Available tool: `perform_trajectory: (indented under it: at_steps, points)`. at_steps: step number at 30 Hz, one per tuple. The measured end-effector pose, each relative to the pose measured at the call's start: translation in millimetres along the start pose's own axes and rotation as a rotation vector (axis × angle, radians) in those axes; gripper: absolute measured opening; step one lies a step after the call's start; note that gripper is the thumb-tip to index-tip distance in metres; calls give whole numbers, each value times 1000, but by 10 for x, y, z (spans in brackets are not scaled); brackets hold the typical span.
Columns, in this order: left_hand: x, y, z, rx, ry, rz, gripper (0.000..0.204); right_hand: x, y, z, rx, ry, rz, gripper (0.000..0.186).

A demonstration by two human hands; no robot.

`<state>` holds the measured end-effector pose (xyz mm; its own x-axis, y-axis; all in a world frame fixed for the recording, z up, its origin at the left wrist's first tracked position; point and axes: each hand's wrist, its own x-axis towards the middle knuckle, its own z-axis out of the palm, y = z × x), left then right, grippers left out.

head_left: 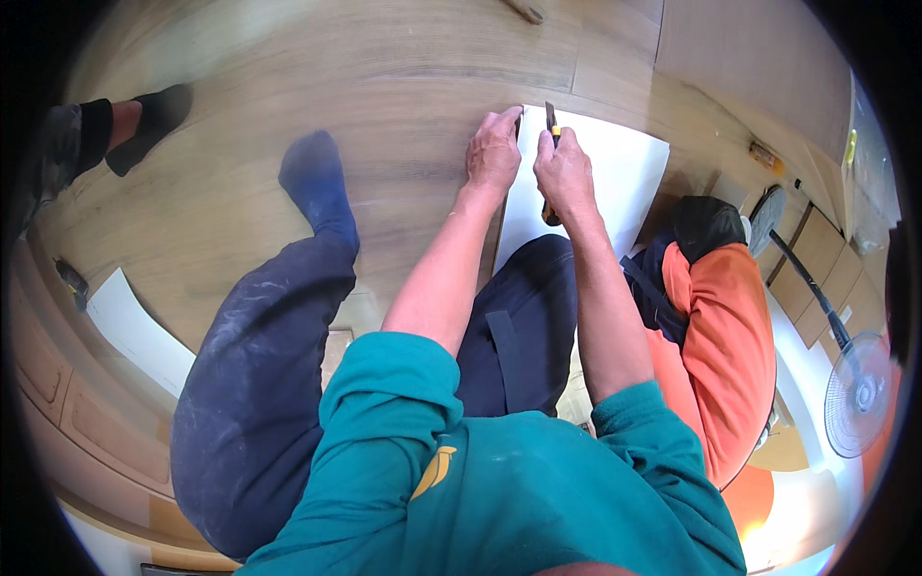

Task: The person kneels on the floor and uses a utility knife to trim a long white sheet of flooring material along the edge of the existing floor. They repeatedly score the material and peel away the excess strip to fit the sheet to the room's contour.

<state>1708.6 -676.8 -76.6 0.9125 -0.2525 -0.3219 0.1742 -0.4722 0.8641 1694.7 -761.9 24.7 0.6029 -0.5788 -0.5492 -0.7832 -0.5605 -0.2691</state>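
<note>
A white board lies on the wooden floor in front of me, partly hidden by my knee. My left hand grips its left edge near the far corner, fingers curled at the rim. In my closed right hand is a utility knife with black and yellow parts. Its blade end points away from me, over the board near its left side. The knife's lower end shows below my palm.
On the right, close to my knee, is a person in orange clothing. Beyond stands a fan. A dark-socked foot of another person shows at far left. A white strip and a small dark tool lie at left.
</note>
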Motion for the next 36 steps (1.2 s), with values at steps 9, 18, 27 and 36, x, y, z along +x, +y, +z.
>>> perform_trajectory:
  at_steps: [9, 18, 27, 36]
  points:
    - [88, 75, 2, 153, -20, 14, 19, 52, 143, 36, -34, -131, -2, 33]
    - [172, -1, -25, 206, -88, 24, 15, 123, 74, 155, -116, -158, -44, 37]
    - [189, 19, -12, 173, -97, -38, 14, 179, 8, 169, -223, -211, 4, 36]
    - [220, -68, -37, 155, -136, 6, 14, 202, -87, 184, -273, -269, 47, 40]
